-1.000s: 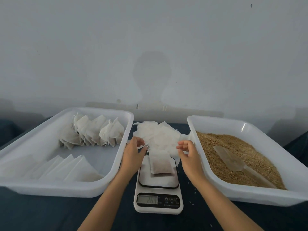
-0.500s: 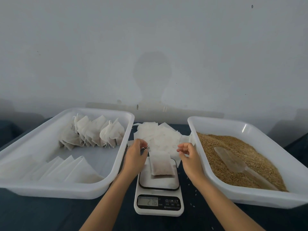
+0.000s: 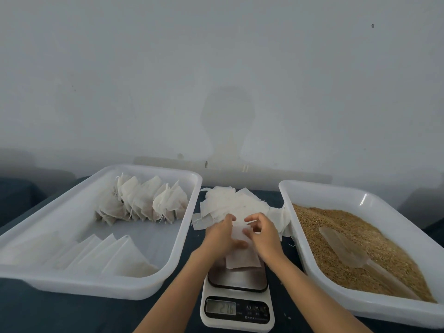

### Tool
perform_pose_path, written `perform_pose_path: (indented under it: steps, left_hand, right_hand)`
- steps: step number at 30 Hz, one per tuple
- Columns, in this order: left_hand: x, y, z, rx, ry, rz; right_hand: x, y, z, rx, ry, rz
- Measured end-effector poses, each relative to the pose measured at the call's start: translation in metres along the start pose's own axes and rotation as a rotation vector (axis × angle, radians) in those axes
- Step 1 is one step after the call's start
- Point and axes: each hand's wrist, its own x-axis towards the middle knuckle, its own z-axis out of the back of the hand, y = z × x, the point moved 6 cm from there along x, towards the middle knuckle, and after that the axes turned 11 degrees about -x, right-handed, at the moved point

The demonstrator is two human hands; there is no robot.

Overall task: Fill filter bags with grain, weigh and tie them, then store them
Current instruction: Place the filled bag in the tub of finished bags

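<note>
With tied bags stored in the tray at nine o'clock, left hand and right hand pinch a filled bag on the scale, untied; grain remains at three o'clock.

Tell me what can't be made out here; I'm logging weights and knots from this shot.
- Filled bag on the scale, head view: its top and any tie are covered by the left hand and right hand.
- Scale display: digits blurred, decimal point unreadable.
- Scoop in the grain tray: translucent, handle end fades into the grain.
</note>
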Motion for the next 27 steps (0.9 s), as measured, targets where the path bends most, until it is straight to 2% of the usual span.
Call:
perform_pose_path:
  steps: [9,15,22,24,27]
  left_hand:
    - [-0.045,-0.049,0.079,0.051,-0.446,-0.198]
    - [-0.075,-0.029,0.152,-0.068,-0.534,-0.118]
    - [-0.096,0.057,0.18,-0.081,-0.474,0.15]
    - [-0.098,0.076,0.173,-0.111,-0.392,0.228]
    - [-0.099,0.096,0.154,-0.08,-0.183,0.374]
  right_hand:
    - [-0.007,0.096,0.016,0.194,-0.082,0.331]
    - [-0.017,0.139,-0.022,0.218,0.087,0.386]
    - [-0.043,0.146,-0.078,-0.033,0.394,0.453]
    - [-0.048,0.145,-0.088,-0.173,0.415,0.533]
    - [-0.055,0.146,-0.099,-0.367,0.459,0.644]
